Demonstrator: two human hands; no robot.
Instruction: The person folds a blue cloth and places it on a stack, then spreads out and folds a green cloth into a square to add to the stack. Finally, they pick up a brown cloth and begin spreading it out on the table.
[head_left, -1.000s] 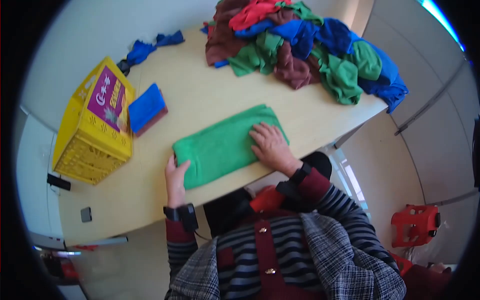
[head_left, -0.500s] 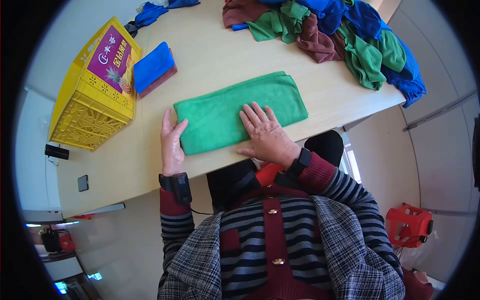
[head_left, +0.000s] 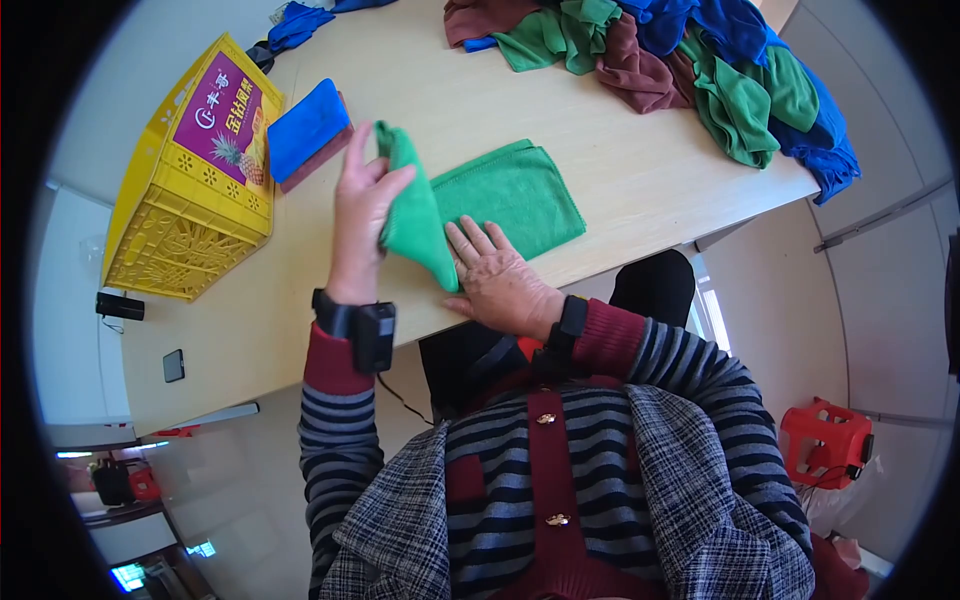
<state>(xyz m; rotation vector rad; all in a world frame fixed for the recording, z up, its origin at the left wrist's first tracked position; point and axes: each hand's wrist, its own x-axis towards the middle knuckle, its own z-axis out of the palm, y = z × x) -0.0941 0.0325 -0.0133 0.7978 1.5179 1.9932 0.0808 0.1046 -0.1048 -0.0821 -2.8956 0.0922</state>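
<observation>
A green cloth [head_left: 515, 200] lies partly flat on the table in front of me, its left end lifted and bent up toward the right. My left hand [head_left: 368, 205] grips that raised end, thumb on the near side and some fingers hidden behind the fabric. Flat on the cloth near the fold rests my right hand [head_left: 500, 280], fingers stretched out and pressing down. Beyond my left hand, a folded blue cloth [head_left: 308, 125] sits on top of a folded brown cloth [head_left: 318, 165].
A yellow crate [head_left: 190, 235] with a pineapple label stands at the left. Blue, green and brown cloths are heaped in a pile [head_left: 690, 60] at the far right, some over the table edge. A small dark flat object [head_left: 174, 366] lies near the left front edge.
My left hand has taken the green cloth's left end and lifted it up and over toward the right. My right hand has slid slightly left along the cloth.
</observation>
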